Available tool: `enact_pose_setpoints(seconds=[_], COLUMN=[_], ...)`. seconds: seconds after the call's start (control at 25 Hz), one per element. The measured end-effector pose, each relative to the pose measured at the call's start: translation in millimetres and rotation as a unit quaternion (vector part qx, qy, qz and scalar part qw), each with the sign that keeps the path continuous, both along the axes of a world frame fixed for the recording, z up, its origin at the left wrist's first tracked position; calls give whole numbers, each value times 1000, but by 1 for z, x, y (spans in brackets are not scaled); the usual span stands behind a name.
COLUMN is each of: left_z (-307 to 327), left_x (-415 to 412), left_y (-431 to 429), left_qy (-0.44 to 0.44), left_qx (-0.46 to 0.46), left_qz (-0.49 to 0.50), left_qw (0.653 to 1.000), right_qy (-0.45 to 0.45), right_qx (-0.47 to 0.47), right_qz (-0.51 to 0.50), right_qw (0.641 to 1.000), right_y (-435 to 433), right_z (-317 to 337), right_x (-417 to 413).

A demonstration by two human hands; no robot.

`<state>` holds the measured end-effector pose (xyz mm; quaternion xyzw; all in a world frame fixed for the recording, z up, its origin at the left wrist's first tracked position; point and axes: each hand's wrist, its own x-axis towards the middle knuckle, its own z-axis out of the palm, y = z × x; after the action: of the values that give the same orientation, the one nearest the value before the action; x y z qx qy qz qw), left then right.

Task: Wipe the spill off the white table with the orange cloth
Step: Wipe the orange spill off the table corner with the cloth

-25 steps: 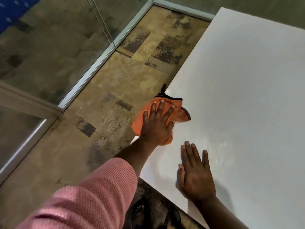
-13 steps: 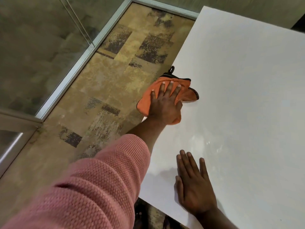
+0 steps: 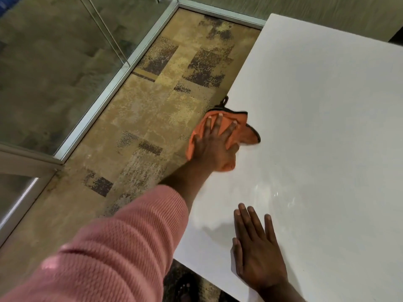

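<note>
An orange cloth (image 3: 248, 132) with a dark hem lies at the left edge of the white table (image 3: 327, 118), partly hanging over it. My left hand (image 3: 214, 147) lies flat on the cloth with fingers spread, pressing it to the tabletop. A thin wet sheen of spill (image 3: 272, 192) glistens on the table between my two hands. My right hand (image 3: 257, 251) rests palm down on the table near its front edge, holding nothing.
A patterned beige and brown carpet (image 3: 152, 110) runs along the table's left side. Beyond it stands a glass partition in a metal frame (image 3: 109, 90). My pink knitted sleeve (image 3: 113, 247) fills the lower left.
My left hand has slid the cloth along the table's left edge, away from my right hand, and its fingers have spread wider. My right hand has stayed flat in place.
</note>
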<state>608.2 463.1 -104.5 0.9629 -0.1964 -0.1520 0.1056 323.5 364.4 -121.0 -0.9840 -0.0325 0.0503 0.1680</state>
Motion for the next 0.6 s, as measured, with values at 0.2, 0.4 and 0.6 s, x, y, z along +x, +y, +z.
enact_pose_setpoints(seconds=[0.2,0.4,0.6], left_z=[-12,-15,-21], left_x=[23,-83,-179], left_y=[1,72,137], left_qy=[12,-54,-87], left_qx=[-91,-100,-56], left_qz=[56,82,114], left_qw=[994,990,988], right_qy=[18,33,32], right_qx=[-7,-14,-17], right_qz=[2,-5,-5], right_qw=[1000,999,999], right_y=[-2,-2,0], right_z=[-1,-2,-1], right_x=[-1,-2,-2])
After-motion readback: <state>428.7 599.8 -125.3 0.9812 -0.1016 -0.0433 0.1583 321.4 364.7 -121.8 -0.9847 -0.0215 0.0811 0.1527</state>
